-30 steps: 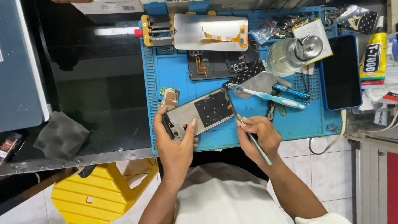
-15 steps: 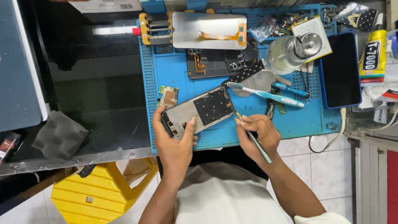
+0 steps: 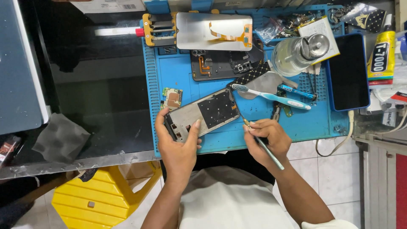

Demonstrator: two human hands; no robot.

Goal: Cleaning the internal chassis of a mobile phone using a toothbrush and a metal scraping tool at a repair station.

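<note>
We see the phone frame (image 3: 203, 114) lying tilted on the blue work mat (image 3: 186, 76), near its front edge, back cover off. Its upper half shows a dark, dotted square panel w/ a grid texture; lower half is bare grey metal w/ small cut-outs and black bits at the bottom end. Left hand (image 3: 178, 146) clamps the frame's lower end: thumb on the right edge, fingers wrapped round the left edge. Right hand (image 3: 265, 138) sits just beside the frame's right side, fingers pinched together on a thin tool (image 3: 263, 145), held like a pen, its brass-coloured tip pointing at the frame's edge; we can't tell if the tip touches it. A small green circuit board (image 3: 171, 97) lies just above the left hand. A white-and-blue toothbrush (image 3: 271, 96) lies to the upper right, near a clear glass bottle (image 3: 296, 53). A dark phone (image 3: 347, 72) rests at the mat's right edge. Below the tabletop stands a yellow stool (image 3: 97, 199).
</note>
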